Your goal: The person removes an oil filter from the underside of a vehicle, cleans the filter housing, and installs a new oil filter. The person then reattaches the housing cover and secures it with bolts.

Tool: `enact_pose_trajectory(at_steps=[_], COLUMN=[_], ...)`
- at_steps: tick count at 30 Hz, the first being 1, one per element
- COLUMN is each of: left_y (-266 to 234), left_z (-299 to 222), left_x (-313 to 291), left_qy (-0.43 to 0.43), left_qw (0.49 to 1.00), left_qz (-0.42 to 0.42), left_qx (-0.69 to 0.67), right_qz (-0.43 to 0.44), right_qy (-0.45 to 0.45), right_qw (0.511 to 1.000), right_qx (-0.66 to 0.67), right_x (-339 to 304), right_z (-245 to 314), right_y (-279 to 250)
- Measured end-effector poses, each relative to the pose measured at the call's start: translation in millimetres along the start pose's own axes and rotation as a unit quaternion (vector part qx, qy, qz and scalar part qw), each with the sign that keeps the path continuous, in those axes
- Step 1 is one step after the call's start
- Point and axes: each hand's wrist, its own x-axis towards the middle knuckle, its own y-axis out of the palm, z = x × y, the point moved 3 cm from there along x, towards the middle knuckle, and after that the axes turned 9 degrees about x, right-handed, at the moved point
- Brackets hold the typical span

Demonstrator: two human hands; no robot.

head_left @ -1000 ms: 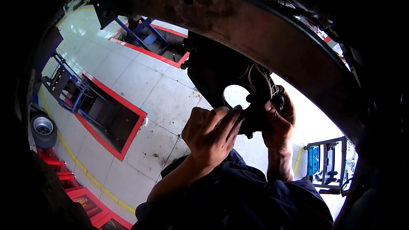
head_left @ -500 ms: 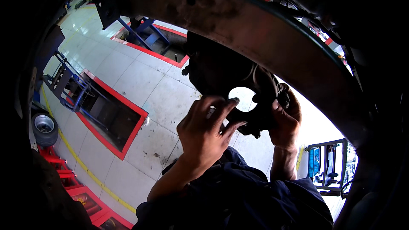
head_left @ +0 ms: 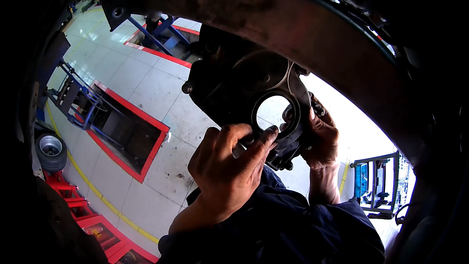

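Note:
A large dark engine cover (head_left: 229,68) with bolt lugs along its edge hangs in front of me, below a curved metal beam (head_left: 293,29). Near its lower right is a round opening with a raised ring (head_left: 255,112), and the bright floor shows through it. My left hand (head_left: 224,166) pinches the ring's lower left edge, its thumb lying against the rim. Wrapped round the cover's right edge is my right hand (head_left: 323,139), and a dark fingertip shows through the opening. The cover's upper edge is lost in shadow behind the beam.
Two red-edged floor pits (head_left: 132,139) lie to the left, with blue metal stands (head_left: 80,93) over them. A wheel (head_left: 50,147) rests by red equipment (head_left: 105,237) at the lower left. A rack with blue items (head_left: 376,186) stands at the right.
The cover has tilted toward me, so its face and round opening show more fully. My left hand has shifted a little left and down, its thumb now against the rim.

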Motion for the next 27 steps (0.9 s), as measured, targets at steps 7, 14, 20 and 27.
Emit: enact_pose_trajectory(at_steps=[7, 14, 20, 27], left_y=[3, -5, -13, 15], left_z=[2, 0, 2, 9], left_x=[-13, -55, -98, -174], left_qy=[-0.038, -0.005, -0.068, -0.088], left_qw=[0.998, 0.995, 0.975, 0.941], left_qz=[0.049, 0.092, 0.209, 0.322], left_qx=[-0.032, -0.027, -0.037, -0.062], right_qz=[-0.007, -0.049, -0.073, -0.220], right_qy=[-0.030, -0.028, 0.020, 0.089], right_qw=[0.998, 0.997, 0.997, 0.970], right_qx=[-0.049, -0.043, -0.005, -0.052], right_x=[-16, -69, -120, -176], right_z=[-16, -50, -95, -138], right_y=[2, -24, -42, -98])
